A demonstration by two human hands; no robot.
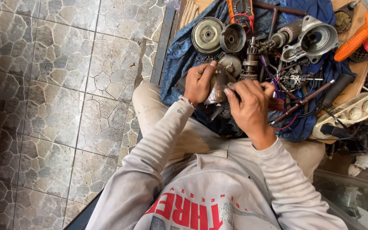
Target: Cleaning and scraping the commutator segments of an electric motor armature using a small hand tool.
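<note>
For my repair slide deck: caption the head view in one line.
Both hands, left hand and right hand, grip a cylindrical metal motor part above a blue cloth strewn with dismantled parts.

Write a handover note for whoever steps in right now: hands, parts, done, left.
Left hand: cups the side of the metal motor housing, held over the lap.
Right hand: fingers pinched at the housing's near edge; what they pinch is hidden.
Parts on the blue cloth: two round metal covers, gear shaft, large grey casing, multimeter, loose wires.
Done: unit is in pieces, parts laid out.
Left: housing in hand, apart from the other parts.
</note>
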